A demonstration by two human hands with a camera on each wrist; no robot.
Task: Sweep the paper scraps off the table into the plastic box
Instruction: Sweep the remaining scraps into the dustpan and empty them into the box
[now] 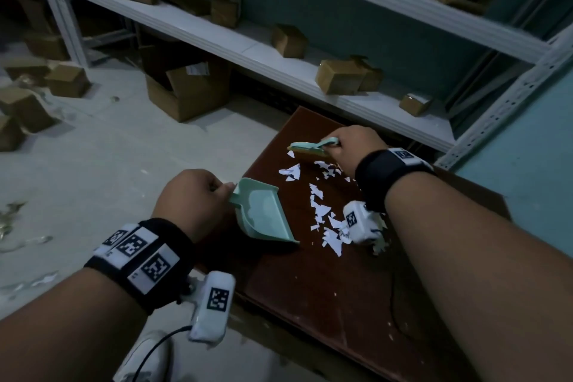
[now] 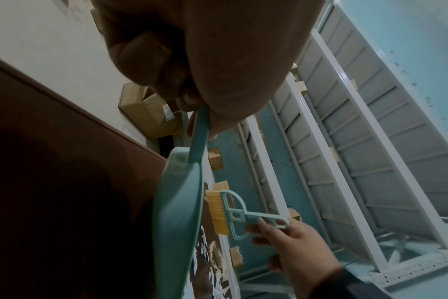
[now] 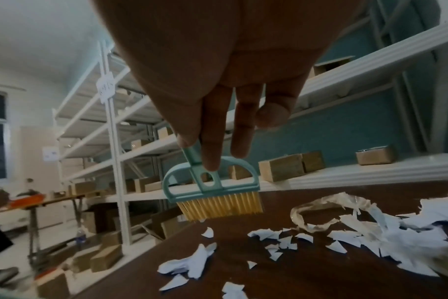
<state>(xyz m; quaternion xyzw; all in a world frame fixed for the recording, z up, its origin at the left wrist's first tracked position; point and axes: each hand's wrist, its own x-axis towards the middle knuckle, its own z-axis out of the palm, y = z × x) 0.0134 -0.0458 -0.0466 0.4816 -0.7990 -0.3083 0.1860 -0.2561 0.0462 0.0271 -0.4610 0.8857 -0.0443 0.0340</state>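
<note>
Nearest the head camera, two forearms with black wristbands bearing square printed markers (image 1: 141, 256) are stretched over a dark brown wooden table (image 1: 325, 298). A pale green plastic dustpan (image 1: 263, 214) is gripped by its short handle in the curled fingers of the left hand (image 1: 192, 197), its open mouth turned toward the torn white paper scraps (image 1: 322, 211) strewn across the tabletop. A small pale green brush with yellow bristles (image 3: 218, 194) is pinched by its handle in the right hand (image 1: 353, 146) at the far end of the scraps, bristles pointing down just over the table; the plastic box is seen in no view.
</note>
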